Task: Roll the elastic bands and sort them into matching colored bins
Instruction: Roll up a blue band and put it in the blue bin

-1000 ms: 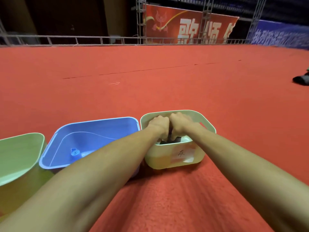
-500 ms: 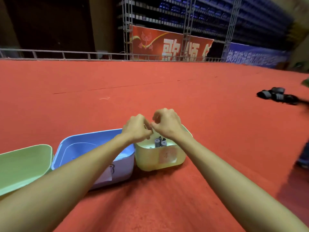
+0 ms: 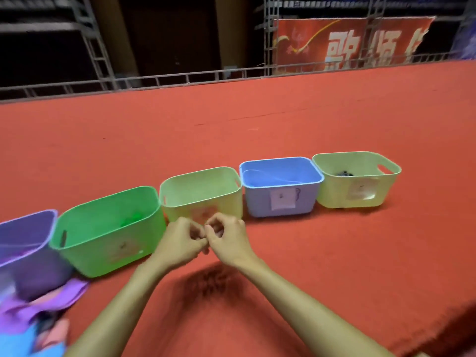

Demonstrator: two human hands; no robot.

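Five bins stand in a row on the red carpet: purple point(image 3: 23, 228), green point(image 3: 103, 253), pale yellow-green point(image 3: 195, 194), blue point(image 3: 306, 199) and pale yellow point(image 3: 334, 194). Dark rolled bands point(image 3: 345, 173) lie in the pale yellow bin, and a green roll point(image 3: 134, 217) lies in the green one. My left hand point(image 3: 180, 243) and my right hand point(image 3: 226, 238) meet fingertip to fingertip in front of the pale yellow-green bin. Both have curled fingers, and no band shows between them. Loose purple, blue and pink bands point(image 3: 38, 318) are heaped at the lower left, blurred.
The red carpet point(image 3: 334, 253) stretches far back to a metal railing point(image 3: 180, 78) and a red banner point(image 3: 347, 45). A raised edge of the carpet runs along the lower right corner point(image 3: 453, 325).
My hands came up out of the pale yellow bin and moved left, now in front of the pale yellow-green bin. The view swung left, bringing the green and purple bins and the loose bands into sight.
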